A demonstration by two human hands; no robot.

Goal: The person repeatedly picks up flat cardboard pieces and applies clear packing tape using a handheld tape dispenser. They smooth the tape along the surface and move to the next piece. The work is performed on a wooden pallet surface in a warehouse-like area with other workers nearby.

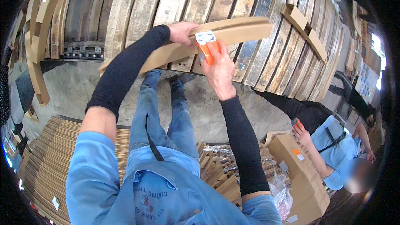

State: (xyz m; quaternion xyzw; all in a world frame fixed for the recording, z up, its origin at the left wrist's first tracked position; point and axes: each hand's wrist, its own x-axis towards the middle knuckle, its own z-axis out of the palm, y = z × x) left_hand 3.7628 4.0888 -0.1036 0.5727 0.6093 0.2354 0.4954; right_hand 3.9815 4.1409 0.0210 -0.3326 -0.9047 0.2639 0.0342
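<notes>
A long, folded cardboard piece (237, 31) lies slantwise across the wooden slats in front of me. My left hand (182, 32) grips its far edge near the middle, with the fingertips partly hidden. Just to the right, my right hand (221, 64) is closed round an orange hand tool (206, 53). The tool's white, dark-patterned end (205, 37) rests against the cardboard; its exact kind I cannot make out. Black sleeves cover both my forearms.
Another folded cardboard strip (305, 33) lies on the slatted wooden platform (175, 0). Flat cardboard sheets (54, 158) are stacked behind me at the left. At the right, a co-worker (329, 135) holds a red-and-grey tool beside a cardboard box (298, 175). Cardboard channels (37, 58) stand at the far left.
</notes>
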